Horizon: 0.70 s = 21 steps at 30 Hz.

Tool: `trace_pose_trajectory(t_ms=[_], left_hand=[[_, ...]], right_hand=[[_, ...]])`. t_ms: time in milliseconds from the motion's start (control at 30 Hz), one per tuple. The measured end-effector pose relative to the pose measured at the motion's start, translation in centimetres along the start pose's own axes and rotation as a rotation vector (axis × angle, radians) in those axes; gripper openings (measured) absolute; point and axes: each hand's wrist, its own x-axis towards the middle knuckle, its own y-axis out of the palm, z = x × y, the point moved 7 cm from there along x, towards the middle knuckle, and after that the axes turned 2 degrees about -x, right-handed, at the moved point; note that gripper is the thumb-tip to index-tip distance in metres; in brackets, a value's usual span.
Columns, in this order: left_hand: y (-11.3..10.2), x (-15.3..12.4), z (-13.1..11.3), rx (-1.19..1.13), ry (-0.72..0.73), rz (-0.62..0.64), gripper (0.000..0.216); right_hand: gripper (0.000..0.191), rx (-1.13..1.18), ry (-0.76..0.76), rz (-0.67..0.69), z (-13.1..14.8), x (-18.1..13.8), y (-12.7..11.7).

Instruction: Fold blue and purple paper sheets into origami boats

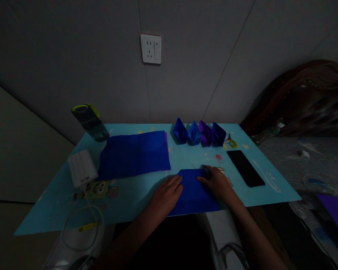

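A dark blue sheet of paper lies at the front edge of the table, its upper left corner cut at a slant. My left hand rests on the sheet's left edge, fingers stretched out and lying flat. At the upper right corner, my right hand has its thumb on the paper and its fingers bent around the corner, which they partly hide. Behind the sheet stand several folded paper shapes: a dark blue one, a lighter blue one, a purple one and another dark blue one.
A larger blue sheet with a pink edge beneath lies left on the turquoise table. A water bottle and a white power bank with a cable stand farther left. Right are a black phone and small scissors.
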Motion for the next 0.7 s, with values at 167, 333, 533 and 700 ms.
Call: trace_pose_trajectory(t_ms=[167,333,533,700], left_hand=[[-0.2,-0.3,0.3,-0.074,-0.020,-0.066,0.033],[-0.6,-0.3,0.2,-0.067,-0.024,-0.047,0.035],[-0.6,-0.4,-0.2,0.017,-0.023,-0.073,0.032],[-0.1,-0.5,-0.5,0.024,-0.005,-0.019,0.035]], right_hand=[[0.039,0.004,-0.079,-0.019,0.1,0.4,0.0],[0.051,-0.050,-0.114,0.003,0.8,0.6,-0.1],[0.052,-0.196,-0.099,0.112,1.2,1.9,-0.2],[0.052,-0.303,-0.078,0.175,2.0,2.8,-0.3]])
